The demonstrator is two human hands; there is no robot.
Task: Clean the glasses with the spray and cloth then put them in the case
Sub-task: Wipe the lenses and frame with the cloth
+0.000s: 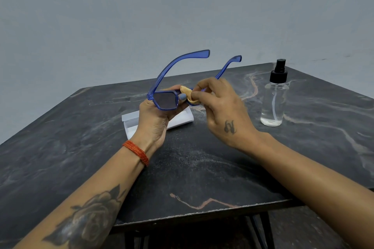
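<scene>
1. Dark marbled stone with pale and rust-coloured veins forms the counter [202, 168], which stands against a plain grey-blue wall [101, 16].
2. The left hand [155, 119] is raised above the counter and grasps the glasses [166, 100], a blue translucent frame with tinted lenses; its fingers curl round the frame's lower edge and a thumb with a pale painted nail rests near the bridge.
3. The glasses' two arms are unfolded and point up and away from the person, toward the wall.
4. The right hand [220, 107] pinches a small tan cloth [189, 95] between thumb and fingertips and presses it against the frame's right-hand lens, which the cloth and fingers mostly hide.
5. A white case [182, 120] lies on the counter just behind and below the left hand, partly covered by it; whether it lies open cannot be told for certain.
6. A clear spray bottle [274, 99] with a black pump top stands upright on the counter to the right of the right hand, apart from it, holding a little clear liquid at the bottom.
7. A red thread band [137, 152] circles the left wrist, and tattoos show on the left forearm and the back of the right hand.
</scene>
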